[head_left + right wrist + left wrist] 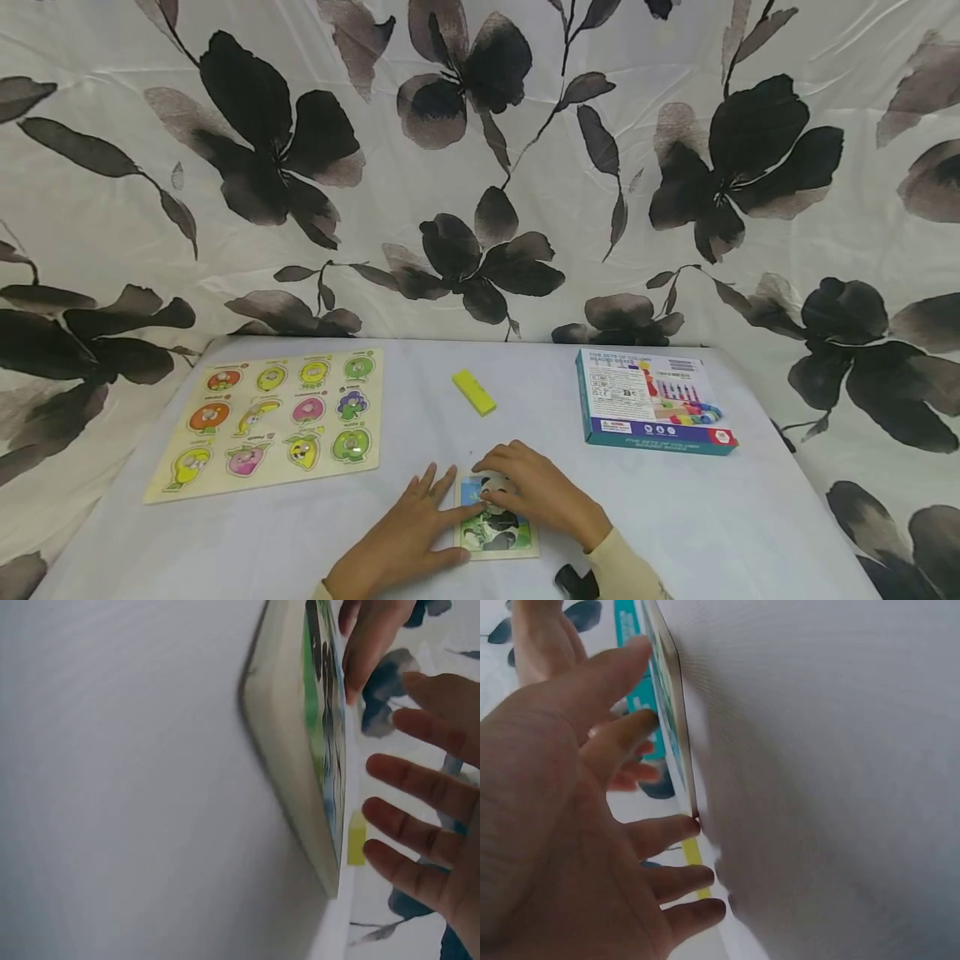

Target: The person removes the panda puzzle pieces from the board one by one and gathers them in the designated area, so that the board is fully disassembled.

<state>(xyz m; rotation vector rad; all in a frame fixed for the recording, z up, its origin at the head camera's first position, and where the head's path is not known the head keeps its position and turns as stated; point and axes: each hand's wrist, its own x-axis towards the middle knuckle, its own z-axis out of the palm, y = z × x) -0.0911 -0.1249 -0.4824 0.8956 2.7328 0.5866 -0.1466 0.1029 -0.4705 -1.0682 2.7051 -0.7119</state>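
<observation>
A small wooden panda puzzle board (498,533) lies flat near the front of the table. My left hand (408,533) spreads its fingers at the board's left side, with index finger and thumb reaching onto the picture and the edge. Over the upper right of the board is my right hand (536,487), fingers relaxed and partly covering the panda. From the right wrist, those fingers (420,776) appear apart from the board (319,720) with nothing in them. The left fingertips (686,919) sit at the tabletop past the board's corner.
A wooden fruit puzzle board (277,450) lies at the left, and a yellow block (474,392) rests behind the panda board. A teal-edged box (656,400) stands at the right back. Something black (576,582) shows by the right sleeve. Floral cloth (480,167) hangs behind the table.
</observation>
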